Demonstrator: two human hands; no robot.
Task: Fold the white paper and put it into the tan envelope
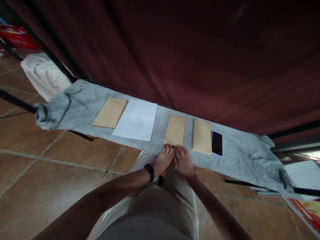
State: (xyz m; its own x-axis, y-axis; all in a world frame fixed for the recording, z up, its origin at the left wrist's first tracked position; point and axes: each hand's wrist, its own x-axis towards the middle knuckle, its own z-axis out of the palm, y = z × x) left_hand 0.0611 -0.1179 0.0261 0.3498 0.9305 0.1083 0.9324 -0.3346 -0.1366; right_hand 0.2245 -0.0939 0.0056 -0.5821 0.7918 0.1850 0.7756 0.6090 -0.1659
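Brown envelope [175, 129] lies mid grey cloth [82, 103], btw white sheet [136, 119] & 2nd envelope [202, 136]. L hand [163, 160] & R hand [184, 162] both flat, fingers out, tips on its near edge, gripping nothing. Prob best: even pressure both sides so it doesn't skew.

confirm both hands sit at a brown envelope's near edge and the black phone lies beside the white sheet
No. The head view shows the black phone beside the rightmost brown envelope, not the white sheet; the rest holds.
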